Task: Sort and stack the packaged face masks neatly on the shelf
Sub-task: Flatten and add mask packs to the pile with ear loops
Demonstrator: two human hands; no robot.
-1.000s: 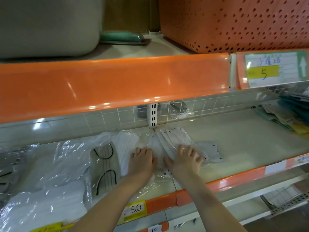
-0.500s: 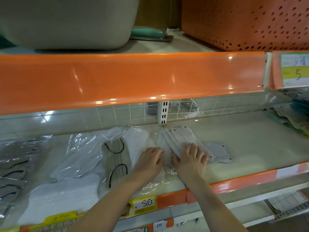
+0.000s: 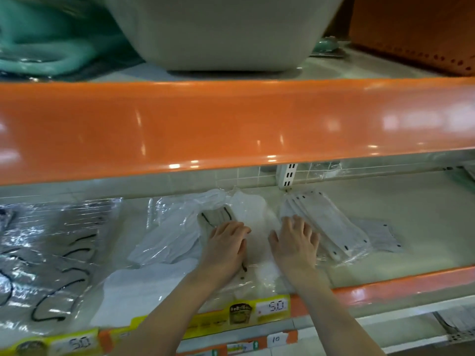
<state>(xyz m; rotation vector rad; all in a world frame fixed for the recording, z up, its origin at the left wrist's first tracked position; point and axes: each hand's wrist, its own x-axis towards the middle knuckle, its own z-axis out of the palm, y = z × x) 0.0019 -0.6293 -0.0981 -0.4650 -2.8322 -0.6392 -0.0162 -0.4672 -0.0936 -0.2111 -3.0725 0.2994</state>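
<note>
Clear plastic packs of face masks lie spread on the cream shelf [image 3: 411, 222]. My left hand [image 3: 226, 246] rests flat, fingers straight, on a pack of grey masks with black ear loops [image 3: 217, 217]. My right hand [image 3: 295, 242] presses flat on a white pack [image 3: 259, 222] beside a fanned stack of white masks [image 3: 326, 222]. Another white mask pack [image 3: 380, 235] lies right of that stack. More packs [image 3: 51, 253] with black loops cover the shelf's left part, and a white pack [image 3: 144, 289] lies near the front edge.
An orange shelf lip [image 3: 231, 124] hangs low overhead. Above it stand a grey tub [image 3: 221, 32], teal items [image 3: 51, 39] and an orange perforated basket [image 3: 416, 29]. Yellow price tags [image 3: 272, 307] line the front rail. A white upright bracket [image 3: 288, 174] stands at the back.
The view has swung left, so everything sits further right in frame. My hands have spread apart; the left has slid onto the grey black-looped pack.
</note>
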